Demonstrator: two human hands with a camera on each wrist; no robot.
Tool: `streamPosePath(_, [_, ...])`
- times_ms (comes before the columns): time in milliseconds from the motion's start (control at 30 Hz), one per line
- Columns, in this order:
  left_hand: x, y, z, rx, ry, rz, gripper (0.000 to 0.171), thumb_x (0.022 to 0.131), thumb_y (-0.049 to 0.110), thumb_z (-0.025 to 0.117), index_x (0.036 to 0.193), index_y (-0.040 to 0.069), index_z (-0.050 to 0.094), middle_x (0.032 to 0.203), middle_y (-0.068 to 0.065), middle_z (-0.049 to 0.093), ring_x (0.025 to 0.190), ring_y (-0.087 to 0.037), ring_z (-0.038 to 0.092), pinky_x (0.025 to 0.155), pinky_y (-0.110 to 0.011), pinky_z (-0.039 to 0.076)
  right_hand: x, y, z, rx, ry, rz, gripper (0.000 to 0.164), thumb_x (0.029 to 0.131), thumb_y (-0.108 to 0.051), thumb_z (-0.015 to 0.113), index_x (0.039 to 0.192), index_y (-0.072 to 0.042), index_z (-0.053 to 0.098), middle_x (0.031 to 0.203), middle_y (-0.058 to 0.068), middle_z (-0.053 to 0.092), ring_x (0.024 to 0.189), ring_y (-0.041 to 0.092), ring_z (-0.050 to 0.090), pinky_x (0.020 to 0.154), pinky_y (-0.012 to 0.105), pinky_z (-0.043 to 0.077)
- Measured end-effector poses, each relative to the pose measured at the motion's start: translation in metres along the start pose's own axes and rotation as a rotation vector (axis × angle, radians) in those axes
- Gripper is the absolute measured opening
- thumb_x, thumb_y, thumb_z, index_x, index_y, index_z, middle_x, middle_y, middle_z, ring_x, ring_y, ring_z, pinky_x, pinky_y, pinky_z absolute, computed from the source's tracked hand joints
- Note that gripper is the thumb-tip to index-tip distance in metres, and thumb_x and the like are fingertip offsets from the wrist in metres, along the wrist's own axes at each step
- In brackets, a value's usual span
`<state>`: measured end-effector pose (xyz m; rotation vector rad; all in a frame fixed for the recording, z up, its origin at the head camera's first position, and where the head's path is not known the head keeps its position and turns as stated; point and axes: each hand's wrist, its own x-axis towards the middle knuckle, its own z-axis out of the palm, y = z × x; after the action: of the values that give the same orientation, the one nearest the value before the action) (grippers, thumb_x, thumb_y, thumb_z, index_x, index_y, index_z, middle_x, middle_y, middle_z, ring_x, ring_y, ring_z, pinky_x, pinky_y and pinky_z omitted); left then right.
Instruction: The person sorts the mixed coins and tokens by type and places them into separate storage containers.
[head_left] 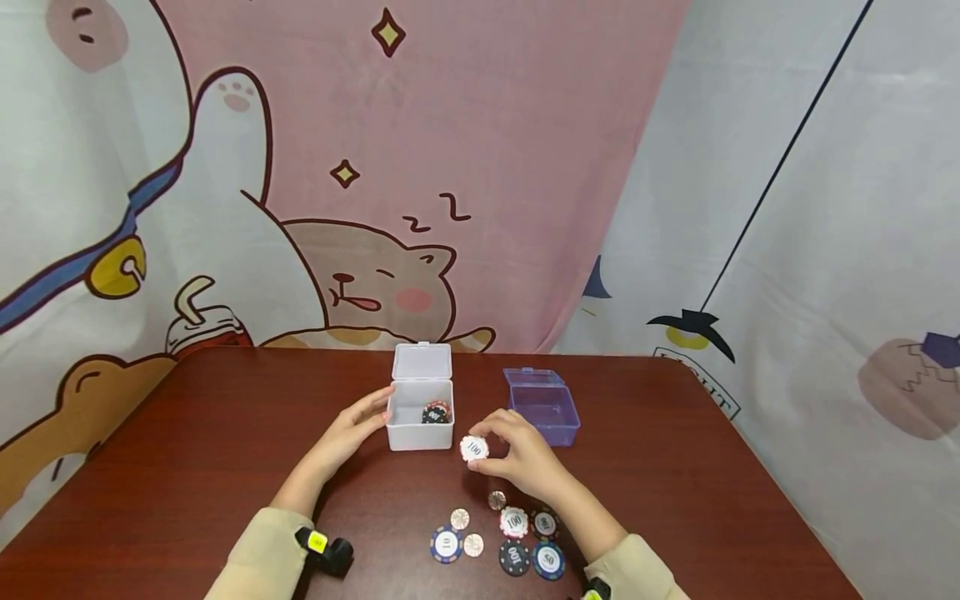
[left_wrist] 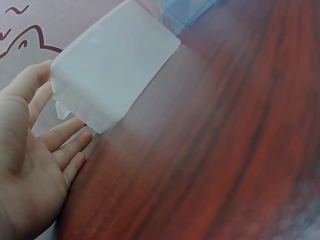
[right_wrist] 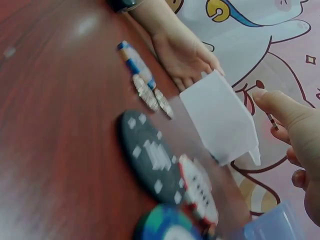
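Note:
My right hand [head_left: 528,458] pinches a white poker chip [head_left: 474,448] marked 100 between thumb and fingers, just right of a white plastic box [head_left: 420,437]. Edge-on, the same chip [right_wrist: 271,121] shows in the right wrist view. The box stands with its lid up, and a few poker chips [head_left: 435,414], one black and one reddish, lie inside at its right. Against the box's left wall rest the fingertips of my left hand [head_left: 345,437]. In the left wrist view that hand's fingers [left_wrist: 70,147] are spread loosely beside the box.
A translucent purple box [head_left: 555,434], lid up, stands to the right behind my right hand. Nearer me on the brown table [head_left: 225,467] lie several chips, among them a blue-and-white chip [head_left: 446,544] and a black chip [head_left: 514,557], with small shiny coins [head_left: 473,545].

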<state>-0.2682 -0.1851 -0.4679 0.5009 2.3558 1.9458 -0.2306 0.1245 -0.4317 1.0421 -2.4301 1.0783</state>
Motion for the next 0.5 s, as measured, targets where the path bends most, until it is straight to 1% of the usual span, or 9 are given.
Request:
streamPosePath(67, [0.000,0.000,0.000,-0.002,-0.004,0.007,0.050,0.097,0.016,0.056,0.145,0.011,0.042,0.143,-0.021,0.043,0.129,-0.037,0.041,0.103,-0.056,0.029,0.006,-0.002,0.002,-0.004,0.019,-0.007,0.037,0.068,-0.019,0.087,0.100,-0.013,0.070,0.092,-0.012,0.060,0.084,0.013,0.051,0.071,0.028,0.044])
streamPosePath(167, [0.000,-0.001,0.000,-0.006,-0.009,0.012,0.049,0.098,0.016,0.056,0.145,0.011,0.042,0.143,-0.021,0.043,0.129,-0.038,0.041,0.103,-0.057,0.029,0.015,-0.007,0.003,-0.009,0.043,0.003,0.037,0.067,-0.018,0.088,0.099,-0.013,0.071,0.092,-0.011,0.061,0.086,0.013,0.051,0.070,0.029,0.045])
streamPosePath(300, [0.000,-0.001,-0.001,-0.004,-0.014,0.014,0.049,0.098,0.018,0.056,0.145,0.012,0.042,0.143,-0.021,0.043,0.129,-0.038,0.040,0.103,-0.058,0.028,0.026,-0.010,0.005,-0.013,0.065,0.018,0.036,0.067,-0.018,0.088,0.099,-0.012,0.071,0.094,-0.009,0.062,0.089,0.017,0.053,0.072,0.033,0.046])
streamPosePath(500, [0.000,-0.001,-0.001,-0.001,-0.010,0.017,0.051,0.097,0.023,0.058,0.145,0.012,0.043,0.143,-0.021,0.043,0.129,-0.038,0.041,0.103,-0.057,0.028,0.039,-0.011,0.009,-0.052,0.084,0.037,0.034,0.069,-0.021,0.087,0.098,-0.013,0.071,0.093,-0.009,0.062,0.088,0.012,0.051,0.072,0.029,0.044])
